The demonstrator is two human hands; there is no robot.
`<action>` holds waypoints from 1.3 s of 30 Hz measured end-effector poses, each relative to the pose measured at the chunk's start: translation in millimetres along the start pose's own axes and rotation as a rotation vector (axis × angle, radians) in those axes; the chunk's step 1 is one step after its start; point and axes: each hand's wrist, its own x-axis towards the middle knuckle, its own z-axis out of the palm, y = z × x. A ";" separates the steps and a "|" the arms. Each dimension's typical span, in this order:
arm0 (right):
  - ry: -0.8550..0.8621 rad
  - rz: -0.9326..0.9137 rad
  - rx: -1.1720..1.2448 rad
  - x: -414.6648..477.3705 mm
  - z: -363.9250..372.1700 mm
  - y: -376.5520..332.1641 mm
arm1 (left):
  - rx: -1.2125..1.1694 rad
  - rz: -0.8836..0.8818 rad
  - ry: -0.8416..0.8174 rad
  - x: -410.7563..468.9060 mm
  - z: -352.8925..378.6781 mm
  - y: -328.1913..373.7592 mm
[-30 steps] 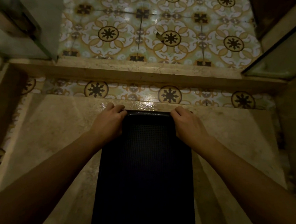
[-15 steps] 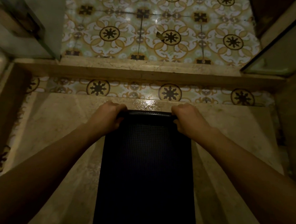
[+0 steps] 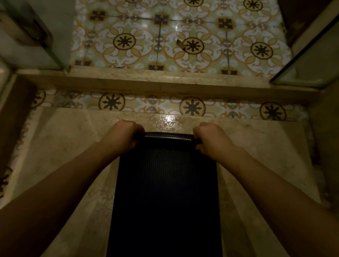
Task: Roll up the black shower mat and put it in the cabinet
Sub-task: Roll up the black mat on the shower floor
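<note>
1. My left hand (image 3: 125, 136) and right hand (image 3: 211, 140) are both curled into fists around the far corners of the black mat (image 3: 167, 198), fingers tucked under its edge.
2. A second ago my fingers lay flatter on that edge; now it has lifted and turned over into a first thin roll between my fists.
3. The rest of the mat lies flat on the wet stone floor (image 3: 62, 151), stretching back toward me.
4. I judge the rolling has only begun; I need to keep turning it toward myself.
5. No cabinet is in view.
</note>
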 end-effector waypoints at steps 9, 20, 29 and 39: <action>0.009 0.077 0.123 -10.7 3.0 3.3 | -0.072 -0.058 -0.044 1.4 -0.1 -3.8; -0.046 0.079 0.108 -13.6 -1.7 1.6 | -0.003 -0.022 -0.124 2.0 -4.7 -4.7; -0.099 0.103 0.153 -18.5 -4.7 3.0 | -0.061 -0.031 -0.221 1.0 -10.3 -8.3; -0.144 0.074 0.102 -24.2 -6.1 2.6 | -0.061 -0.037 -0.230 -5.9 -3.6 -8.6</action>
